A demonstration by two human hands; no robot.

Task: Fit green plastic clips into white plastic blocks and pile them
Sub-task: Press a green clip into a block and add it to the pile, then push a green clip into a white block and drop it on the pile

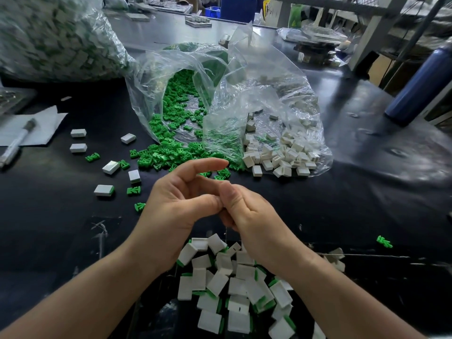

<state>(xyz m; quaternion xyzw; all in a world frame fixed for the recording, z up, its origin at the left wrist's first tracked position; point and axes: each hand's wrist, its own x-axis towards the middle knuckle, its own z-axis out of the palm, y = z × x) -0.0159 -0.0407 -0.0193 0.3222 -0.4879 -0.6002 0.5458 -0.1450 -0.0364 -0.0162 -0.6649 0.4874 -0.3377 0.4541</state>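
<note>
head view: the left hand (176,204) and right hand (247,216) meet above the black table (318,211), fingers curled and touching; whether they pinch a part is hidden, i cannot tell. loose green clips (166,156) and empty white blocks (281,157) spill from bags beyond. the pile of fitted blocks (234,289) lies beneath. probably between pieces; next calls for fetching a clip and block.
</note>
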